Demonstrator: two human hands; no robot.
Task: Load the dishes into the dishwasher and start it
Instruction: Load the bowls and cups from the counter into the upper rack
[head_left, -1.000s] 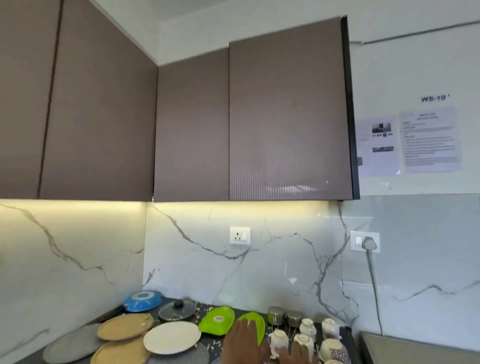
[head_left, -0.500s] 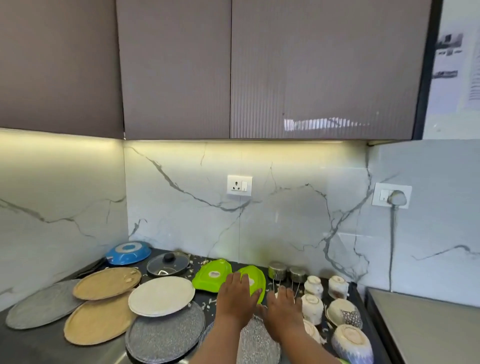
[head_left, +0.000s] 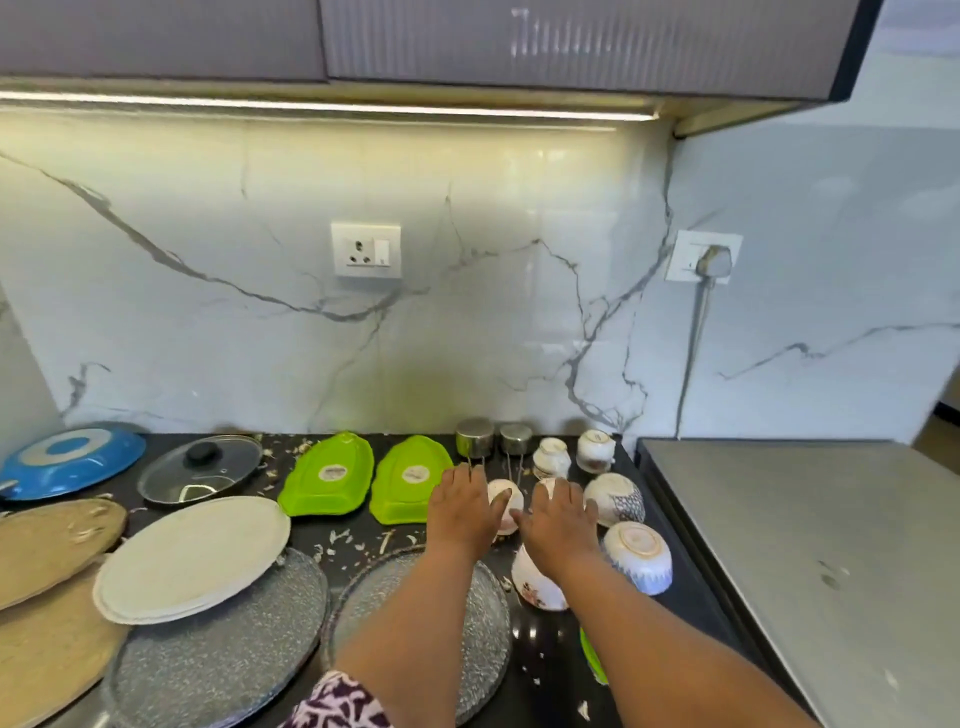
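Note:
Dirty dishes cover the dark counter (head_left: 363, 535). My left hand (head_left: 462, 512) lies with straight fingers against an upturned white cup (head_left: 508, 498). My right hand (head_left: 558, 519) is spread over a second upturned cup (head_left: 546, 484), which it mostly hides. A floral cup (head_left: 535, 582) lies under my right wrist. Upturned bowls (head_left: 636, 556) (head_left: 615, 498) stand to the right of my hands. Two small cups (head_left: 551, 457) (head_left: 595, 449) and two steel tumblers (head_left: 475, 437) (head_left: 516, 438) stand behind them.
Two green leaf-shaped trays (head_left: 327, 475) (head_left: 410, 478) lie left of my hands. Speckled grey plates (head_left: 218, 644) (head_left: 483, 623), a white plate (head_left: 192, 556), tan plates (head_left: 52, 540), a glass lid (head_left: 202, 467) and a blue pan (head_left: 72, 457) fill the left. A grey steel top (head_left: 810, 561) adjoins the counter on the right. Food scraps litter the counter.
The view has tilted down from the cabinets to the counter. Both hands have moved forward and now lie on the upturned white cups.

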